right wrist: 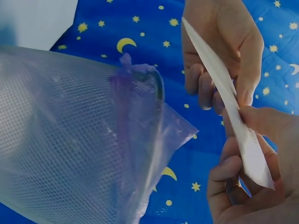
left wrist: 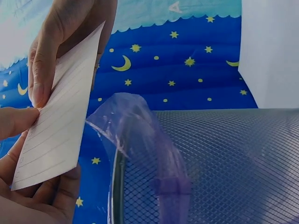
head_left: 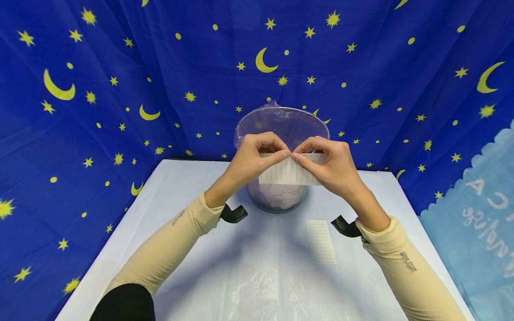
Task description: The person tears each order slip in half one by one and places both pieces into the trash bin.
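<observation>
A lined slip of white paper [head_left: 277, 174] is held up at its top edge by both hands. My left hand [head_left: 250, 156] pinches it between thumb and fingers near the middle. Right beside that, my right hand [head_left: 337, 167] pinches the same edge, and the two thumb tips nearly meet. In the right wrist view the paper [right wrist: 217, 70] appears edge-on and slightly bent; no tear can be made out. Behind and below the hands stands a mesh wastebasket [right wrist: 60, 116], lined with a thin purple plastic bag [left wrist: 128, 109] folded over its rim.
A second lined slip [head_left: 321, 242] lies flat on the white table [head_left: 176, 178], in front of the wastebasket and to the right. Clear plastic [head_left: 257, 290] covers the near part of the table. A blue curtain [head_left: 201, 67] with stars and moons hangs behind.
</observation>
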`<state>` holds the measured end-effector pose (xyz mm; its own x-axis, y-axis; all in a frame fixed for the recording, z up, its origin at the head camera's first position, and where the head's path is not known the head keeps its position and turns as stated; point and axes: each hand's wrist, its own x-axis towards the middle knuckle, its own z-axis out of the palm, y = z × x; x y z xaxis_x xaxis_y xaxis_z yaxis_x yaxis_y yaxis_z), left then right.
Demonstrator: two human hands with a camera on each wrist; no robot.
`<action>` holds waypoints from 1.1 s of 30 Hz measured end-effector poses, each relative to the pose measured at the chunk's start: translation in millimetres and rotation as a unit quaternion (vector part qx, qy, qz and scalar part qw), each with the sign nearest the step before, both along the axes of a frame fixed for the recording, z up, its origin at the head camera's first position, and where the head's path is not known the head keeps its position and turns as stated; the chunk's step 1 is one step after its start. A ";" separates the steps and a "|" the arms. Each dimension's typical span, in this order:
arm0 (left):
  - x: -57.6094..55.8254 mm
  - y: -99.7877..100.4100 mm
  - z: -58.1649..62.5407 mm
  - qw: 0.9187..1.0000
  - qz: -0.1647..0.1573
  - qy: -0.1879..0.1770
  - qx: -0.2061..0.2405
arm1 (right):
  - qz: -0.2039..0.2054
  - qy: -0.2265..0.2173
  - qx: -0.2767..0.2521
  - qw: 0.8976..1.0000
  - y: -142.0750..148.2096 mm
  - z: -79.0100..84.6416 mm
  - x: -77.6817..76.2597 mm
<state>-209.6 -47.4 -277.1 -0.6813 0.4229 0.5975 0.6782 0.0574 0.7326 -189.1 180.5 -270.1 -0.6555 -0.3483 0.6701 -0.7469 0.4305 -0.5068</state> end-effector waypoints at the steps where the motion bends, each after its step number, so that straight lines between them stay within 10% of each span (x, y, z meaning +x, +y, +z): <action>1: -0.4 -0.5 1.4 1.000 0.000 -0.003 0.002 | 0.002 0.000 0.001 1.000 -0.4 1.7 -0.8; 33: -18.2 2.1 40.7 1.000 0.010 -0.006 0.016 | -0.024 0.032 -0.009 0.999 -4.7 40.9 -16.9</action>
